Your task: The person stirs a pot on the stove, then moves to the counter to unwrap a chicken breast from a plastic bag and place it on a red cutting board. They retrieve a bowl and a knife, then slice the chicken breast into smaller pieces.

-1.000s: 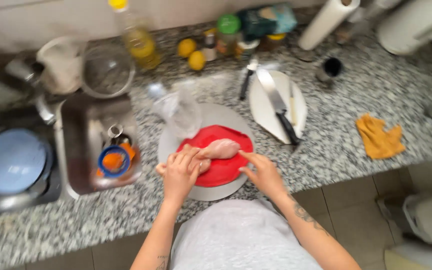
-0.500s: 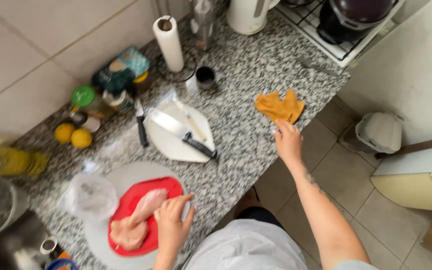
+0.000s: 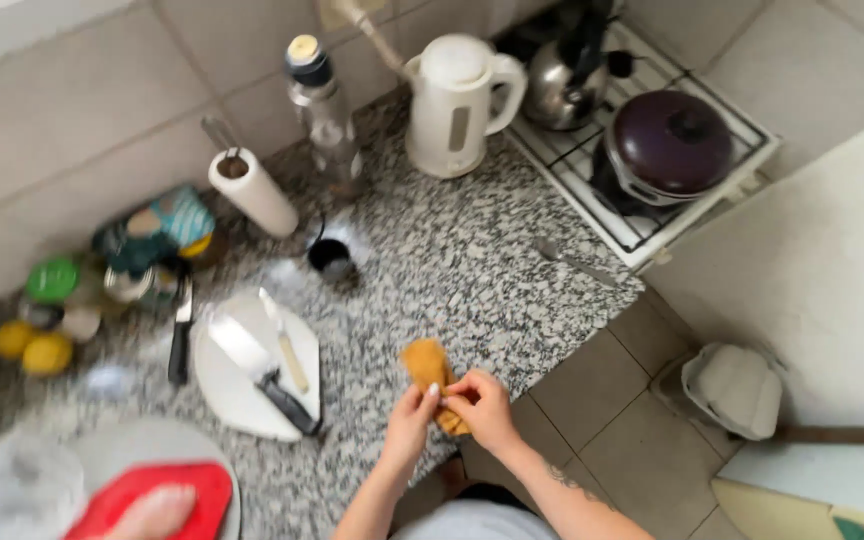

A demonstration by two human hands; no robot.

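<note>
At the near edge of the speckled granite counter (image 3: pixel 452 260), both hands together on a mustard-yellow cloth (image 3: pixel 428 368): left hand (image 3: pixel 410 415) pinching its lower part, right hand (image 3: pixel 483 405) closed on the same bunched end, upper part of the cloth lying on the stone. Just left of the cloth, a white plate (image 3: pixel 214 385) carrying a broad-bladed knife with a black handle (image 3: pixel 257 372) and a smaller pale-handled knife (image 3: pixel 284 343); beside the plate's left rim, another dark-handled knife (image 3: pixel 180 335) on the counter. Farther back, a small dark cup (image 3: pixel 330 256), a paper-towel roll (image 3: pixel 252 190), a clear bottle with a dark cap (image 3: pixel 322 105) and a white electric kettle (image 3: pixel 455 100) along the tiled wall. To the right, a white stove (image 3: pixel 697 205) with a dark purple lidded pot (image 3: pixel 667 140) and a metal kettle (image 3: pixel 564 82) behind it; a metal utensil (image 3: pixel 574 263) on the counter near the stove's edge. At far left, yellow lemons (image 3: pixel 32 348), a green lid (image 3: pixel 52 278) and a crumpled teal package (image 3: pixel 157 228), all blurred. Bottom left, cut off by the frame: a red board (image 3: pixel 187 480) on a round plate, pale raw meat (image 3: pixel 157 512) on it, a clear plastic bag (image 3: pixel 17 490) alongside. On the tiled floor at right, a white-lined bin (image 3: pixel 737 390). Forearms cropped at the bottom edge; fingertips within the cloth's folds hard to make out.
</note>
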